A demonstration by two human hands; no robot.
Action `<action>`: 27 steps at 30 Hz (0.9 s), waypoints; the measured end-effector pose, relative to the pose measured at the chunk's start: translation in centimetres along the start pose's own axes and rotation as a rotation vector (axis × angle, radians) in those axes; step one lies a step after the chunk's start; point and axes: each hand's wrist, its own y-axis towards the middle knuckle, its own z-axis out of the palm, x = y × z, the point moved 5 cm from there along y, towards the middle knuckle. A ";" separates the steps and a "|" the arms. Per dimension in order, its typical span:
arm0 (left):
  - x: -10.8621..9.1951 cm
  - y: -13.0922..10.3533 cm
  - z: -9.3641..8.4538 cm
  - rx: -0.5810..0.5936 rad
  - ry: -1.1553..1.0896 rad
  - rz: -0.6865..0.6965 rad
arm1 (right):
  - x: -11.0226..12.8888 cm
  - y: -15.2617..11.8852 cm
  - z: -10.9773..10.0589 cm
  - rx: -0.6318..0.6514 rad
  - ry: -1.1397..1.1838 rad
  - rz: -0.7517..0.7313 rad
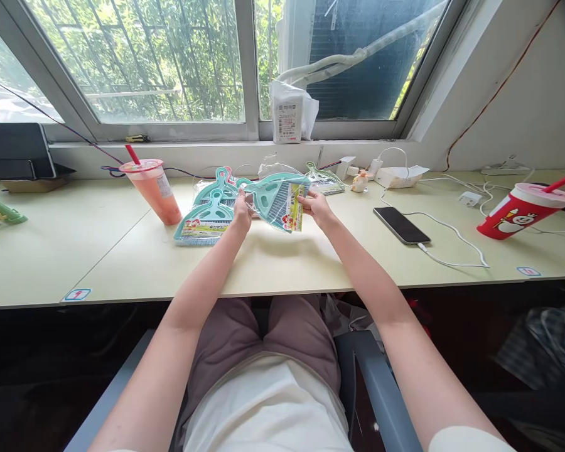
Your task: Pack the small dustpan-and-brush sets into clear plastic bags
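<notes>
Above the middle of the desk, a small teal dustpan and brush set (270,196) in clear plastic is tilted sideways between my two hands. My left hand (243,211) is closed near its handle end, fingers partly hidden. At the other end, my right hand (316,207) pinches the edge by the yellow-green label (292,207). Just left of my left hand, more wrapped dustpan sets (206,216) lie overlapping on the desk, one with a pink part at its handle. Behind the held set lies another wrapped set (326,181) with a green handle.
A pink drink cup (154,191) stands at left, a red cup (518,211) leans at right. A phone (402,226) lies plugged into a white cable. A small figurine (359,182) and open white box (403,177) sit at the back. The desk's front edge (282,294) runs before my lap.
</notes>
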 end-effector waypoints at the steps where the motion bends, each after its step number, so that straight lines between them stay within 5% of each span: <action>1: -0.2 -0.1 -0.2 -0.026 0.002 0.011 | 0.2 0.0 -0.1 0.001 0.004 -0.001; 6: -3.2 -1.3 -0.9 -0.073 0.090 0.265 | 1.5 0.1 -1.4 -0.003 -0.063 -0.039; 9: -5.1 -1.6 -0.8 0.002 0.237 0.453 | 2.2 0.0 -2.1 0.062 -0.148 -0.052; 14: -4.2 -1.7 0.8 0.227 0.383 0.352 | 2.5 -0.3 -2.2 0.131 -0.241 -0.052; 23: -5.5 -1.4 -1.4 -0.033 0.230 0.340 | 2.6 0.6 -4.3 0.090 -0.181 -0.088; 27: -7.7 -2.0 -2.2 -0.063 0.352 0.350 | 1.9 1.7 -6.1 -0.066 -0.080 -0.108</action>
